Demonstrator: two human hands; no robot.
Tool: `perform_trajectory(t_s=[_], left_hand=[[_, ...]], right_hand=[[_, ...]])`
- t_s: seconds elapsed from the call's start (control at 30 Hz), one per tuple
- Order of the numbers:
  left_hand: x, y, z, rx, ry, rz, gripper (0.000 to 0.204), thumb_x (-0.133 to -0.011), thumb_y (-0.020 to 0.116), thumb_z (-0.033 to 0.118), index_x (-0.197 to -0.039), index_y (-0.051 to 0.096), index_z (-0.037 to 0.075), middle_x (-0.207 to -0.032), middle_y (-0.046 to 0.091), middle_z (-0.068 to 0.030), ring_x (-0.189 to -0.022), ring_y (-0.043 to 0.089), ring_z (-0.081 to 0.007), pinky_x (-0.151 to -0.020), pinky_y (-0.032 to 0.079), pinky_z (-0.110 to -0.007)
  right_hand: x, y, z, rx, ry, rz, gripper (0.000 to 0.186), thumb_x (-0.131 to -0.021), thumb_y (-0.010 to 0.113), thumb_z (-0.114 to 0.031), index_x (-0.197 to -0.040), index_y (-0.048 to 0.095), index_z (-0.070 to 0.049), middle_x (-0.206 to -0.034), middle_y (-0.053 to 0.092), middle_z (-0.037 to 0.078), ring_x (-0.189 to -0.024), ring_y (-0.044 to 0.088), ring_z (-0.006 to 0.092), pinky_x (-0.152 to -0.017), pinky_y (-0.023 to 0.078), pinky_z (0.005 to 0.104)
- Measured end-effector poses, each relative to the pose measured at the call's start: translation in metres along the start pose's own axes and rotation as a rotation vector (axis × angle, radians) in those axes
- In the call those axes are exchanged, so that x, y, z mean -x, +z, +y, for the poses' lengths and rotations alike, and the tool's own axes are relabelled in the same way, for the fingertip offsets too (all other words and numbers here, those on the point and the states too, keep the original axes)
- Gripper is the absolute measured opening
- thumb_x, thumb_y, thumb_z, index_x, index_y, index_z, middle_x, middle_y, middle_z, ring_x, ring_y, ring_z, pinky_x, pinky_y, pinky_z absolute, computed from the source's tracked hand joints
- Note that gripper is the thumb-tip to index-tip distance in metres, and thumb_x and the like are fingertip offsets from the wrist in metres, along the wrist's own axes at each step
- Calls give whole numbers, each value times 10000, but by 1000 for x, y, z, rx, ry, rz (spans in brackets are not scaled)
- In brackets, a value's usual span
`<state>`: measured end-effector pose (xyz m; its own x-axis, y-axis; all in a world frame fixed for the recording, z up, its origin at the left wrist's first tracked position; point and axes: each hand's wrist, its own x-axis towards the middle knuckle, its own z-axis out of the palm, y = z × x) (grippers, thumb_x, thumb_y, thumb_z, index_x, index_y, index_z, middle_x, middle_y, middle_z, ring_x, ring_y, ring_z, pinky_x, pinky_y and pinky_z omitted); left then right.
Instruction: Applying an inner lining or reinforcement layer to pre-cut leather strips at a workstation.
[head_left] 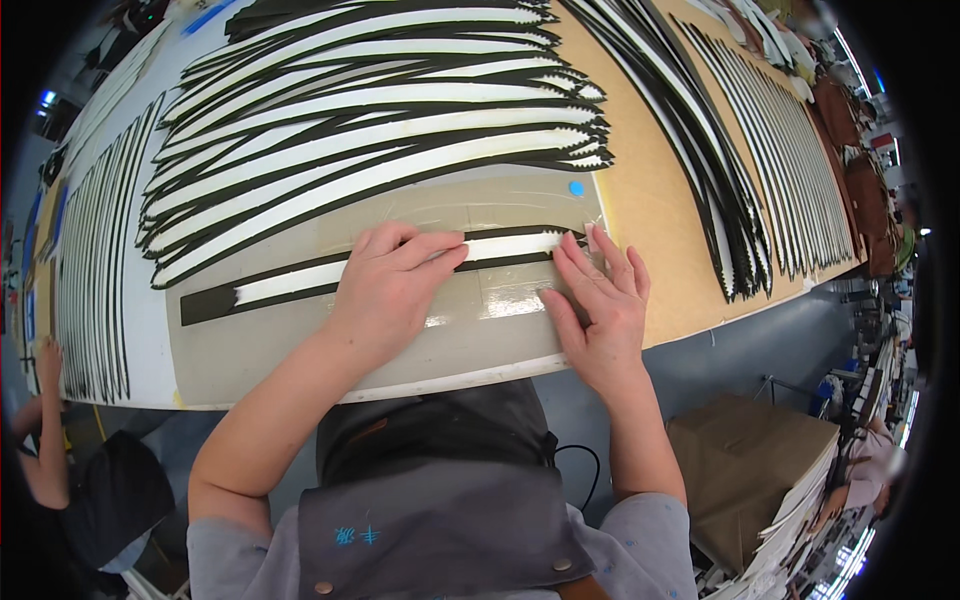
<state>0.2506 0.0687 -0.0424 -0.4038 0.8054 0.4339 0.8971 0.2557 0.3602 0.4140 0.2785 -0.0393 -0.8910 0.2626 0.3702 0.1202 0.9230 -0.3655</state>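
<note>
A long black strip with a white strip laid on it (290, 282) lies across a grey-green work mat (250, 345) on the table. My left hand (392, 280) presses flat on the middle of the strip, fingers spread toward its right part. My right hand (600, 300) rests on the mat with its fingertips at the strip's right end (540, 243), next to a shiny patch of clear film (510, 298). Neither hand grips anything; both lie flat on the work.
Many finished black-and-white curved strips (380, 110) fan out behind the mat, with more rows at left (95, 270) and on the brown board at right (770, 150). A blue dot (576, 188) marks the mat. Another person's arm (45, 420) is at lower left; a brown cardboard box (750, 460) sits lower right.
</note>
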Motion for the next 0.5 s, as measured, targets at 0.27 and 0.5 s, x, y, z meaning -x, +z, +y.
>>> perform_trajectory(t_s=[0.27, 0.5], left_hand=[[3, -1, -1, 44, -10, -2, 378, -793, 684, -8, -1150, 752, 97, -1230, 712, 5, -986, 583, -266, -896, 483, -390], [1, -3, 2, 36, -12, -22, 404, -773, 684, -11, -1147, 761, 122, -1202, 718, 10, -982, 587, -259, -878, 490, -392]], right_hand=[[-1, 2, -1, 10, -10, -18, 391, -880, 783, -204, -1245, 740, -69, -1334, 711, 56, -1409, 515, 301, -1202, 270, 515], [0, 0, 0, 14, -2, -21, 378, -883, 781, -207, -1235, 748, -72, -1329, 714, 57, -1407, 517, 304, -1200, 275, 513]])
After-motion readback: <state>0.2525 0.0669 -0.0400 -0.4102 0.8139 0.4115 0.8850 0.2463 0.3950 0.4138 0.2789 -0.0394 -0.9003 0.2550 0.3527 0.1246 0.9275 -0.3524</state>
